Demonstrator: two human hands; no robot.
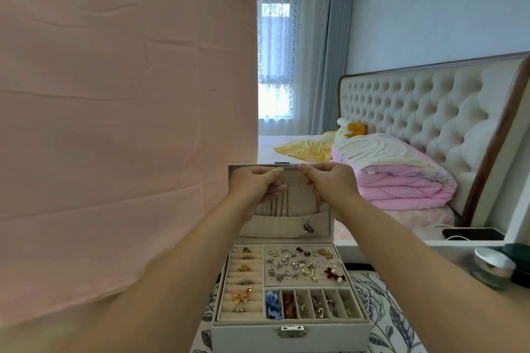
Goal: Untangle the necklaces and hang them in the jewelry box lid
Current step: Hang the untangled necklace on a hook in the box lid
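Holding a thin chain (pixel 292 187) stretched level between them, both hands are raised in front of the lid (pixel 325 226) of the box (pixel 289 337). The left hand (pixel 253 185) pinches one end with curled fingers, and the right hand (pixel 329 185) pinches the other end the same way. The chain runs across the gap between them, a little below the lid's top edge.

The lid stands upright with its beige lining facing the camera. Thin vertical lines run down the lining between the hands into a pocket (pixel 275 225) along the bottom; whether they are hung chains or folds I cannot tell. A pendant (pixel 308 228) dangles in front of the pocket at its right end, its strand rising toward the right hand.

In the open base, rings (pixel 243 281) sit in rolls at the left, earrings (pixel 301 265) are pinned on a panel at the upper right, and six narrow compartments (pixel 315 305) lie below the panel. A metal latch (pixel 291 331) is on the front wall.

The box rests on floral fabric (pixel 381 309). A pink cloth (pixel 114 123) hangs at the left, a folded quilt (pixel 401 180) lies before a tufted headboard (pixel 415 112), and a jar (pixel 491 266) stands at the right.
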